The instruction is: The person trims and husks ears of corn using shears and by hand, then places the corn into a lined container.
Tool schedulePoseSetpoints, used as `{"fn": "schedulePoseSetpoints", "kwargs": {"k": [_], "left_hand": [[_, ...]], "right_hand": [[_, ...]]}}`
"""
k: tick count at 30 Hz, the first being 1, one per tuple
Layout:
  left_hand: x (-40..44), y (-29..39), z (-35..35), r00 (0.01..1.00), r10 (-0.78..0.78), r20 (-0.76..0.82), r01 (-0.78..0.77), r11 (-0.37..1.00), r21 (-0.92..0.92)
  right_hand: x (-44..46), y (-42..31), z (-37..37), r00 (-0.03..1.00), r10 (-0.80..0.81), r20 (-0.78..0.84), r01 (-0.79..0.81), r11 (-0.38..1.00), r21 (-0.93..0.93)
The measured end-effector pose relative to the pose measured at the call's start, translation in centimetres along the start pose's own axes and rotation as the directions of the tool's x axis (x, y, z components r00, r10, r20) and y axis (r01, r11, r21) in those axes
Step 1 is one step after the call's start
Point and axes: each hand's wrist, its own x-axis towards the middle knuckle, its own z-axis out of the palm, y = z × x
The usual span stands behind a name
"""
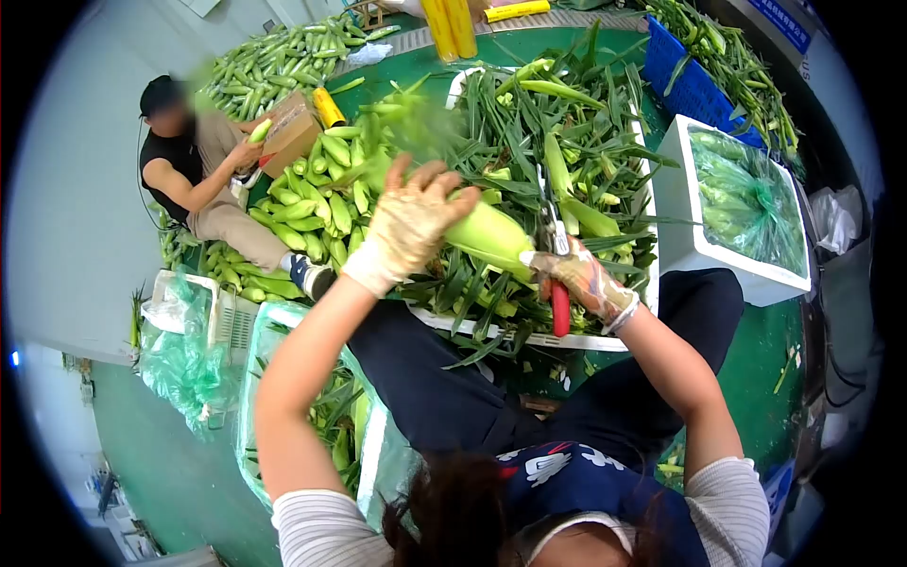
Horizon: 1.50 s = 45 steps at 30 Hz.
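Note:
My left hand (411,222), in a soiled white glove, is closed round the leafy end of a green ear of corn (489,238). The leaves beyond it are smeared by motion. My right hand (586,283), in a stained glove, is wrapped round red-handled shears (560,307) at the ear's other end, with the blades pointing away from me. Beneath both hands lies a white bin (646,180) heaped with green husk leaves (510,123).
Husked-down ears (312,203) are piled at the left, beside a seated person (179,170) with a cardboard box (291,130). A foam box (675,189) of bagged corn stands right. Near my left forearm is a lined foam box (376,444). A blue crate (694,85) is behind.

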Motion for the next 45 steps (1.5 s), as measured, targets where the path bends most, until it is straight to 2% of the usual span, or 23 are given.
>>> {"fn": "schedulePoseSetpoints", "kwargs": {"k": [3,4,5,6,7,8,13,15,17,19,21,23,25,26,27,29,32,37,38,40,42,44,45], "left_hand": [[1.2,2.7,0.5,0.942,-0.242,-0.230,0.239,0.970,-0.041],[1.0,3.0,0.6,0.840,-0.349,-0.416,0.312,0.937,-0.155],[0.9,4.0,-0.6,0.698,-0.562,-0.442,0.468,0.827,-0.312],[-0.1,3.9,2.1,0.549,-0.804,-0.230,0.393,0.491,-0.778],[-1.2,3.4,4.8,0.457,-0.883,0.107,0.200,-0.015,-0.980],[0.1,3.4,2.4,0.491,-0.783,0.382,0.277,-0.275,-0.921],[0.7,4.6,3.2,0.454,-0.780,0.431,0.171,-0.398,-0.901],[-0.7,4.4,5.8,0.440,-0.749,0.495,0.157,-0.479,-0.864],[-1.7,4.2,7.2,0.436,-0.681,0.589,-0.087,-0.683,-0.725],[-1.9,3.9,6.8,0.505,-0.682,0.529,-0.164,-0.677,-0.717],[-1.5,3.0,5.0,0.614,-0.636,0.467,-0.283,-0.730,-0.622],[-1.9,1.3,3.1,0.605,-0.657,0.451,-0.017,-0.576,-0.817],[-2.7,-0.9,5.3,0.554,-0.774,0.307,0.449,-0.032,-0.893],[-2.3,-1.0,5.4,0.612,-0.740,0.278,0.263,-0.141,-0.955],[-1.5,-0.9,4.8,0.668,-0.702,0.247,0.076,-0.265,-0.961],[-0.4,1.1,1.6,0.631,-0.770,0.094,0.636,0.443,-0.632],[1.0,3.5,-0.7,0.743,-0.665,0.071,0.660,0.711,-0.243],[0.8,5.1,-0.8,0.874,-0.472,0.114,0.484,0.868,-0.112],[0.7,5.1,-0.8,0.892,-0.421,0.166,0.438,0.895,-0.085],[0.5,5.3,-0.4,0.901,-0.395,0.179,0.419,0.900,-0.122],[0.5,5.2,0.1,0.918,-0.361,0.163,0.385,0.910,-0.156],[0.5,5.1,0.5,0.921,-0.363,0.143,0.384,0.905,-0.181],[0.7,4.9,0.7,0.923,-0.369,0.112,0.384,0.901,-0.203]], "right_hand": [[0.7,0.7,0.4,0.995,-0.097,0.024,0.092,0.981,0.168],[0.2,1.1,0.7,0.967,-0.245,-0.063,0.251,0.961,0.119],[1.1,1.4,0.4,0.924,-0.372,-0.087,0.346,0.911,-0.226],[1.5,2.2,0.4,0.873,-0.472,-0.120,0.412,0.847,-0.336],[1.5,3.2,0.7,0.815,-0.562,-0.142,0.457,0.774,-0.438],[0.7,2.8,1.4,0.852,-0.510,-0.117,0.414,0.795,-0.443],[0.0,3.1,0.9,0.758,-0.646,0.088,0.520,0.517,-0.680],[0.4,3.6,-0.6,0.867,-0.497,-0.012,0.412,0.731,-0.544],[0.7,3.8,-1.8,0.936,-0.334,-0.116,0.298,0.922,-0.247],[1.6,5.4,-2.3,0.851,-0.492,-0.185,0.336,0.780,-0.528],[0.9,2.3,-2.2,0.878,-0.375,-0.296,0.105,0.756,-0.646],[2.8,1.8,-4.7,0.856,-0.448,-0.256,0.080,0.606,-0.792],[1.8,-0.3,-4.0,0.771,-0.564,-0.296,-0.053,0.405,-0.913],[0.9,-0.1,-3.6,0.711,-0.690,-0.139,0.022,0.218,-0.976],[-0.8,-1.6,-2.6,0.851,-0.519,-0.082,0.063,0.255,-0.965],[-1.4,-0.6,-2.1,0.926,-0.374,0.057,0.216,0.399,-0.891],[-1.0,-1.1,-0.2,0.986,-0.136,0.095,0.161,0.649,-0.743],[2.0,0.6,-0.2,0.949,-0.185,0.256,0.279,0.870,-0.406],[-0.6,-2.7,0.3,0.931,-0.125,0.343,0.172,0.979,-0.111],[3.8,2.9,-3.6,0.637,-0.573,0.515,0.699,0.711,-0.072],[1.2,0.7,-2.2,0.904,-0.181,0.387,0.129,0.979,0.156],[0.6,-0.4,-1.5,0.917,-0.175,0.357,0.246,0.955,-0.166],[-0.1,0.0,-1.4,0.944,-0.040,0.328,0.039,0.999,0.011]]}}
